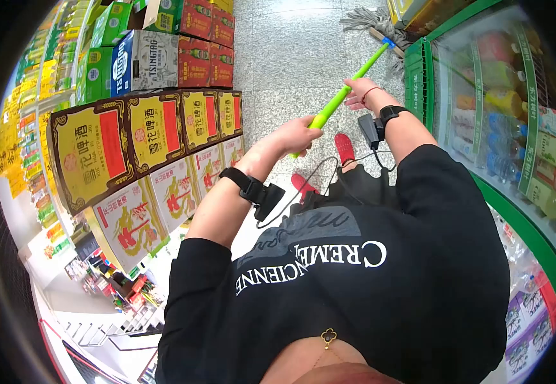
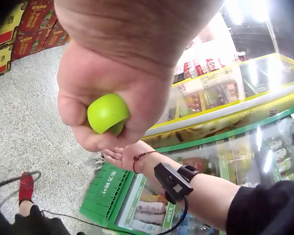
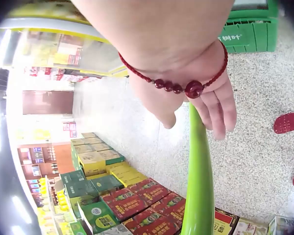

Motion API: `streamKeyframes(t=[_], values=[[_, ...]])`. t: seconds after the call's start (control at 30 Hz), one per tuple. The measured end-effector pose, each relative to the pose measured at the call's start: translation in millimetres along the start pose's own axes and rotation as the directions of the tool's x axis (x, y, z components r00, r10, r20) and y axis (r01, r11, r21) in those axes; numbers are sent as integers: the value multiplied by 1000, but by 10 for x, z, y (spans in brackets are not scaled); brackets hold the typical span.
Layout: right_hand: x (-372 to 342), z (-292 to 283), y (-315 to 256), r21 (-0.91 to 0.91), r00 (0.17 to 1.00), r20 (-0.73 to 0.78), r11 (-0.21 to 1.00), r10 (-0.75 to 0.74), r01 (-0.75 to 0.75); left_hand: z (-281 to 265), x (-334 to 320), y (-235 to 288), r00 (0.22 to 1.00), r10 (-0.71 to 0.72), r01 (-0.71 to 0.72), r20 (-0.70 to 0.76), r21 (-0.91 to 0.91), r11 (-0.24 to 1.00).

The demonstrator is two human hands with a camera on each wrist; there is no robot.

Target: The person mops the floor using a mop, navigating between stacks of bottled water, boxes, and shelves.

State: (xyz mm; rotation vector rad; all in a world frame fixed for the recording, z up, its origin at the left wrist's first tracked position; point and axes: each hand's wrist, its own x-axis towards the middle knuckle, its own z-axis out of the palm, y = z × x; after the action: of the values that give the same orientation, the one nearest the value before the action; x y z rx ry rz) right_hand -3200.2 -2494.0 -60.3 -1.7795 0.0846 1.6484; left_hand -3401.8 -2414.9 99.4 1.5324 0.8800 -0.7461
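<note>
A mop with a bright green handle (image 1: 335, 105) runs diagonally across the aisle in the head view. Its grey string head (image 1: 362, 20) lies on the floor at the far end, beyond a blue joint (image 1: 387, 42). My left hand (image 1: 296, 136) grips the handle near its top, and the rounded green end (image 2: 108, 113) pokes out of the fist in the left wrist view. Farther down the handle is my right hand (image 1: 362, 95), the palm against it. In the right wrist view its fingers (image 3: 229, 110) extend fairly straight, the thumb apart on the other side of the handle.
Stacked beer cartons (image 1: 156, 141) line the left side of the speckled floor (image 1: 278, 70). A green-framed glass drinks cooler (image 1: 495, 115) stands close on the right. Red shoes (image 1: 344, 148) are below the hands, and a thin black cable (image 1: 294, 192) loops between the wrist cameras.
</note>
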Motion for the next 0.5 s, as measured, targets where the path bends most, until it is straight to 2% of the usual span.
streamKeyframes(t=[0.1, 0.17, 0.23, 0.37, 0.43, 0.47, 0.5], values=[[45, 245, 153, -60, 1000, 6, 998, 20, -19, 79, -93, -136, 1000, 20, -20, -8, -40, 999], [109, 430, 361, -186, 999, -6, 982, 32, -32, 153, -235, -312, 1000, 9, -9, -10, 14, 1000], [-6, 700, 597, -202, 999, -32, 979, -16, 10, 221, -313, -727, 1000, 22, -22, -4, 54, 998], [-199, 1337, 1093, -358, 990, 135, 933, 34, 17, 296, -948, -1486, 1000, -19, 19, -2, -38, 999], [-427, 1746, 1366, -348, 979, 197, 937, 43, 29, 327, -1323, -1975, 998, -55, 55, 4, -84, 995], [-288, 1942, 1638, -492, 946, 325, 856, 7, 162, 344, -1483, -2236, 998, -56, 55, -5, -82, 995], [-31, 2143, 1989, -622, 876, 482, 698, -15, 354, 367, -1675, -2471, 998, -63, 62, -20, -68, 996]])
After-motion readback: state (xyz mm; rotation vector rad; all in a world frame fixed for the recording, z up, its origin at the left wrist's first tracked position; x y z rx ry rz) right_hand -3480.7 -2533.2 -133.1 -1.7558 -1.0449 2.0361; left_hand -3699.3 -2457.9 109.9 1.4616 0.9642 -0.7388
